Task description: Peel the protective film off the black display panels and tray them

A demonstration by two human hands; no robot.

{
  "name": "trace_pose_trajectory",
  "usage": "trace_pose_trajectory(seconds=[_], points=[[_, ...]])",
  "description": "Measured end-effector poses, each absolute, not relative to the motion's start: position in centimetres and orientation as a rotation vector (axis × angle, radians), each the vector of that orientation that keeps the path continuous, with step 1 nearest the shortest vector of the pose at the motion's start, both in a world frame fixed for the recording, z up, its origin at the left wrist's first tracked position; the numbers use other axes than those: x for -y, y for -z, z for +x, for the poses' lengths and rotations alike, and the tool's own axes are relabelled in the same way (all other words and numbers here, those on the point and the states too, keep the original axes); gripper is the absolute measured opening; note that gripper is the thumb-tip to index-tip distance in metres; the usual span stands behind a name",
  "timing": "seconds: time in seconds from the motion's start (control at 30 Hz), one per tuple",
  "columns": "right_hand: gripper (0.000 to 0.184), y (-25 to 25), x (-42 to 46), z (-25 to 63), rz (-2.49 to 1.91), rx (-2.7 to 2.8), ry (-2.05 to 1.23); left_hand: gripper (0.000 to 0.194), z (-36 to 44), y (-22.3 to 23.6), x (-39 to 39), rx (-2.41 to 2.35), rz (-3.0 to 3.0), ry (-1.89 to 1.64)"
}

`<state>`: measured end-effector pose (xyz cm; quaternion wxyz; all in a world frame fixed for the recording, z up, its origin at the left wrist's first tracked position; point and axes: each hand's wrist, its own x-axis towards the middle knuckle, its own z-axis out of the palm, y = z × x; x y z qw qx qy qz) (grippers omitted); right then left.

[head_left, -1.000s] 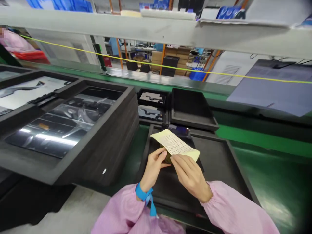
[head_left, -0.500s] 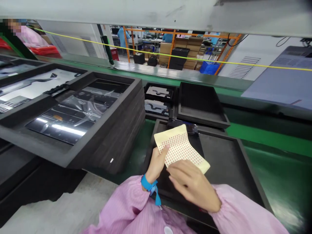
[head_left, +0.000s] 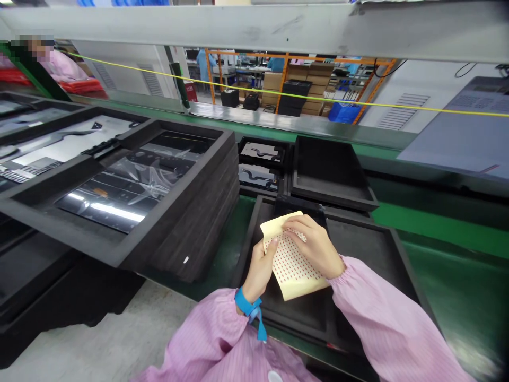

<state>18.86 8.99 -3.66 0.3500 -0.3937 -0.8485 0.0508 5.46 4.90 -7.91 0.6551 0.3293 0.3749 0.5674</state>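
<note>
A pale yellow sticker sheet [head_left: 292, 265] with rows of small red marks is held up over a black foam tray [head_left: 401, 260]. My left hand [head_left: 260, 265] pinches its left edge, thumb on the printed face, a blue band round the wrist. My right hand [head_left: 314, 241] lies over the sheet's upper right part, fingers bent and fingertips pressed together at the top rows. Whether a tiny sticker sits between them is too small to tell. Behind the sheet, a dark flat panel [head_left: 300, 206] shows in the tray, partly covered.
To the left rises a stack of black foam trays [head_left: 210, 201], the top one bearing a glossy film-covered screen panel [head_left: 131, 185]. Small panels [head_left: 258, 175] and another black tray [head_left: 330, 170] stand farther back on the green bench [head_left: 469, 297]. A co-worker [head_left: 66, 66] is at far left.
My right hand has moved up from the sheet's lower edge to its top rows. The sheet has shifted slightly right, and its lower edge now hangs down. The view has tilted a little.
</note>
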Motion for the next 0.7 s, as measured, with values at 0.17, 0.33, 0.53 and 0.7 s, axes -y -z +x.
trace_pose_trajectory(seconds=[0.17,0.33,0.53,0.7], points=[[0.012,4.18,-9.18,19.06,-0.953,2.200,-0.176,0.046,5.42,8.09,-4.81,-0.838,0.716,-1.273],[0.009,4.18,-9.55,19.10,-0.889,2.182,-0.206,0.046,5.28,8.17,-4.90,-0.833,0.712,-1.260],[0.014,4.43,-9.40,19.02,-0.858,2.166,-0.206,0.043,5.36,8.24,-5.08,-0.831,0.718,-1.275],[0.015,4.33,-9.25,19.15,-0.890,2.124,-0.265,0.045,5.49,8.19,-5.16,-0.828,0.722,-1.277]])
